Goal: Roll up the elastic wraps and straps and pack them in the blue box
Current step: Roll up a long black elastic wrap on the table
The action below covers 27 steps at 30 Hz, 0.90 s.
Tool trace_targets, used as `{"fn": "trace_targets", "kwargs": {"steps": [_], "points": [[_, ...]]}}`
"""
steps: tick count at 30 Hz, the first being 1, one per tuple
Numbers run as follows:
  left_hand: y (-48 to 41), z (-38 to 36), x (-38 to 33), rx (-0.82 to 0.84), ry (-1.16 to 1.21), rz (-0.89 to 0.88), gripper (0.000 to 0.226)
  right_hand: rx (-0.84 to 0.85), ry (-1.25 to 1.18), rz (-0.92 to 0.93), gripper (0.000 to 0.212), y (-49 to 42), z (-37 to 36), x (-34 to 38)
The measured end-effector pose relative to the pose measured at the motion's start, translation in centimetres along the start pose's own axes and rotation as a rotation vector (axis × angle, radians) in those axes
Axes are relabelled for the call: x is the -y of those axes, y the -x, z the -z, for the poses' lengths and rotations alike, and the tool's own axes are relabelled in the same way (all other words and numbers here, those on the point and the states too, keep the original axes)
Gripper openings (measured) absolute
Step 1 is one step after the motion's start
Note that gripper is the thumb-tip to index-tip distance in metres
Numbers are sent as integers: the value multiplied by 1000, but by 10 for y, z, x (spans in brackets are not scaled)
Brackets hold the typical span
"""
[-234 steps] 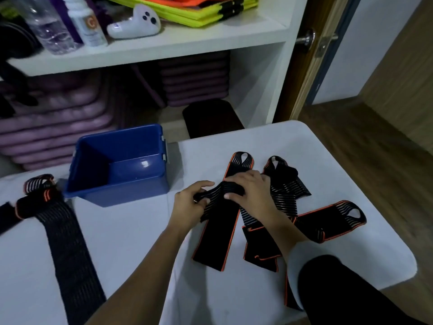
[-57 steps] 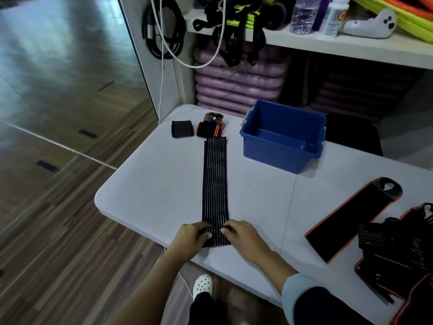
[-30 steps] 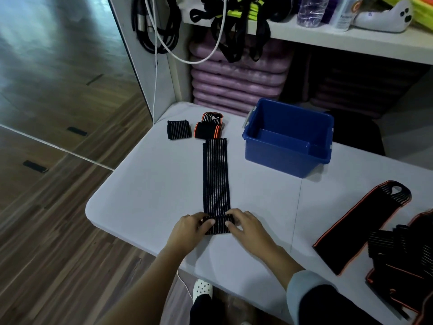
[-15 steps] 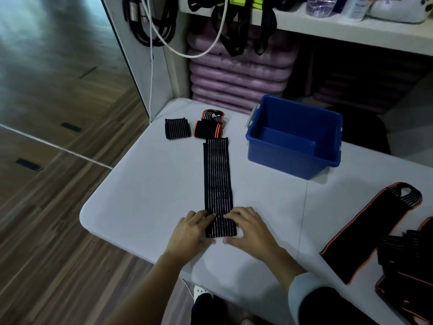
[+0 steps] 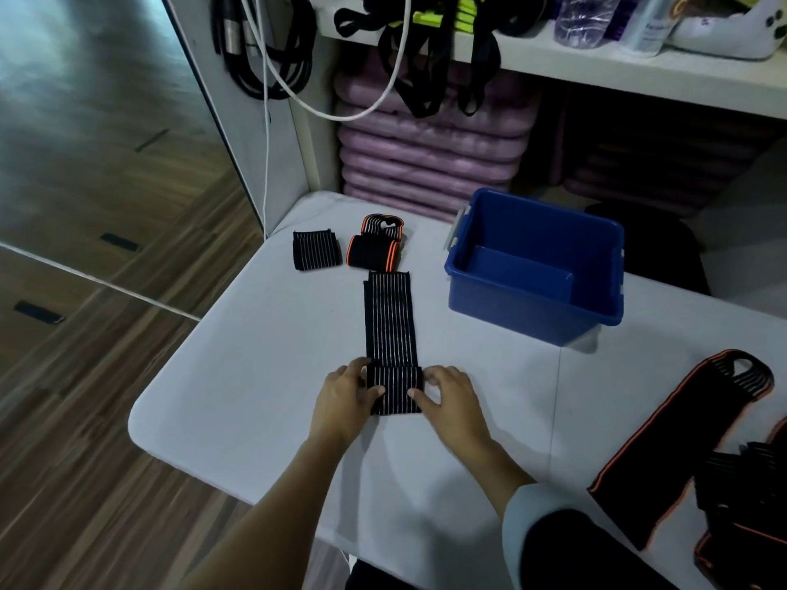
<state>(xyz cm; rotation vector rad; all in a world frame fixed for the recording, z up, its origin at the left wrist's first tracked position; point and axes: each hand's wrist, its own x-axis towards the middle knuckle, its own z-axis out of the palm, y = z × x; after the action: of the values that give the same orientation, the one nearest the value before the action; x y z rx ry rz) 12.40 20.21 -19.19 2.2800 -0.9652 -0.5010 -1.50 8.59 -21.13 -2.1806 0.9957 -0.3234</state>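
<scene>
Your left hand (image 5: 345, 398) and right hand (image 5: 451, 402) are each pinching one side of the rolled near end of the striped wrap (image 5: 390, 330). Its unrolled length is lying straight away from you on the counter (image 5: 255, 376), left of the blue box (image 5: 532, 308).

Box: blue plastic box (image 5: 524, 317), upright, open-topped.
Wrap: black white-striped elastic wrap (image 5: 389, 321), near end rolled, just left of it.
</scene>
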Motion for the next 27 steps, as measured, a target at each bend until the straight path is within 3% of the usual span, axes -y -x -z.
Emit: {"fn": "trace_targets", "kwargs": {"steps": [3, 6, 8, 11, 15, 19, 23, 27], "points": [[-1, -1, 2, -60, -53, -176, 41, -59, -3, 138, 37, -6, -2, 0], [-2, -1, 14, -88, -226, -423, 35, -45, 84, 339, 31, -9, 1, -3], [-4, 1, 21, -34, -355, -468, 53, 24, 150, 361, 45, -10, 4, -8], [-9, 4, 21, 61, -398, -449, 62, 147, 180, 339, 64, -13, 6, -13], [-18, 14, 12, 102, -282, -385, 54, 117, 60, 317, 48, -21, 11, -7], [-29, 21, 9, 186, -66, -132, 40, 206, -83, 78, 39, -31, 13, -1], [-44, 12, 1, 112, 3, 71, 44, 110, -104, -19, 28, -45, 6, 9], [-50, 5, -3, -44, -144, 19, 45, 20, -96, -36, 35, -57, 2, 14]]}}
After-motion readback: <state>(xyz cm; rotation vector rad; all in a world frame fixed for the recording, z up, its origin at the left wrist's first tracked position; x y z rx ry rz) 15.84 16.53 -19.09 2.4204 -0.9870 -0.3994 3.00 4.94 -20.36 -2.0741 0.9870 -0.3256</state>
